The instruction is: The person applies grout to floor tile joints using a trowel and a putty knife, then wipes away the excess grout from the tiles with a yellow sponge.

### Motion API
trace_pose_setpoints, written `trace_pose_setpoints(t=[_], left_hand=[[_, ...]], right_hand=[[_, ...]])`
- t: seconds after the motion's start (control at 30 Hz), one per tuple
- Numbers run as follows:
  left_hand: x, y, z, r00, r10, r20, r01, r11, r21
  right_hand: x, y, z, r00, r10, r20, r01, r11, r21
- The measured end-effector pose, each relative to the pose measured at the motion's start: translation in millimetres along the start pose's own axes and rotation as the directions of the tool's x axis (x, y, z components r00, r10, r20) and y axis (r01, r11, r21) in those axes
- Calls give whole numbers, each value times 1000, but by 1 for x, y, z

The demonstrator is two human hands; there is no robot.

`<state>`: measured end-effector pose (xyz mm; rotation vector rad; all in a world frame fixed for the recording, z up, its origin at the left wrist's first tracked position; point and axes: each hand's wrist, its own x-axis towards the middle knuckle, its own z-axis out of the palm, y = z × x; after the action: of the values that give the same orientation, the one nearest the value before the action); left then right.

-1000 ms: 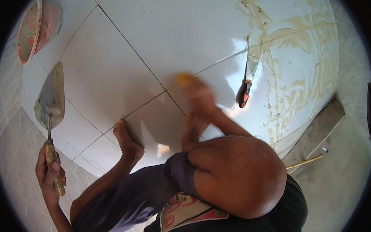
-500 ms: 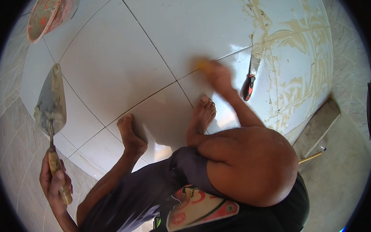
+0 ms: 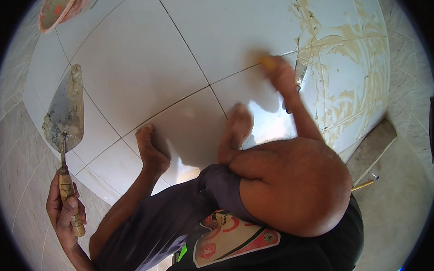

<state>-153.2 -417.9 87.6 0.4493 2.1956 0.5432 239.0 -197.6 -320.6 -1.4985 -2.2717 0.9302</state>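
Observation:
My left hand [image 3: 66, 210] is wrapped round the wooden handle of a pointing trowel [image 3: 65, 117], held up at the left with grey paste dried on its blade. My right hand [image 3: 284, 78] grips a yellow-handled tool [image 3: 268, 63] over a joint between white floor tiles [image 3: 142, 57]. The tool's brown end is smeared by motion, so its exact kind cannot be made out. Partly behind my right wrist lies a putty knife [image 3: 301, 71], its dark handle mostly covered. Beige grout [image 3: 352, 47] is smeared over the tiles to the right.
A pinkish, paste-stained bucket [image 3: 55, 14] appears at the far left. My bare feet rest on the tiles, the right one near the joint. To the right lie a grey-brown slab [image 3: 375, 146] and a thin yellow stick [image 3: 363, 185], close to my right knee.
My right hand has swept to the right along the joint with the yellow-handled tool and now covers part of the putty knife. The trowel has turned slightly in my left hand.

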Motion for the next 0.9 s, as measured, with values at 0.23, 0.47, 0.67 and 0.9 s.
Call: trace_pose_setpoints(t=[0.23, 0.47, 0.67, 0.9], left_hand=[[9, 11, 10, 998, 29, 58, -29, 1000, -13], [8, 3, 0, 997, 14, 82, -14, 1000, -2], [9, 0, 1, 998, -21, 64, 22, 1000, -2], [12, 6, 1, 992, -29, 125, 28, 1000, 3]], right_hand=[[-9, -86, 41, 944, 162, 287, -80, 958, -277], [20, -23, -7, 989, 139, 46, -122, 957, -264], [-6, -37, 38, 996, 86, 24, -82, 988, -135], [-10, -83, 48, 972, 67, 225, -25, 983, -185]])
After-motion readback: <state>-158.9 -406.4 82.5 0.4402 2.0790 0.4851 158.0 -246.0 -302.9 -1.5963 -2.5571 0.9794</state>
